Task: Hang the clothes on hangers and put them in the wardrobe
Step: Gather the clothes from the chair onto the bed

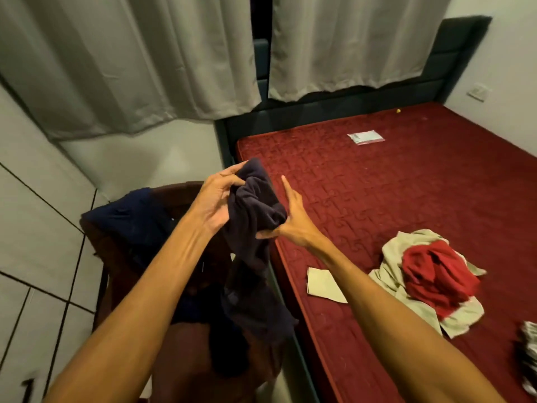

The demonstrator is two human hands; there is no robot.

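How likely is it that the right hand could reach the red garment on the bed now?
Probably yes. The right hand lies open against the dark garment that the left hand grips, and only bare mattress separates it from the uncovered red garment.

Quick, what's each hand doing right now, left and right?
Left hand: closed on the dark garment, pinching its top.
Right hand: open, fingers straight, touching the same garment.

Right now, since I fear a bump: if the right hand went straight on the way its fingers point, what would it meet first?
Probably the dark bed frame below the curtain. The right hand points forward along the mattress edge; nothing nearer shows, though depth is unclear.
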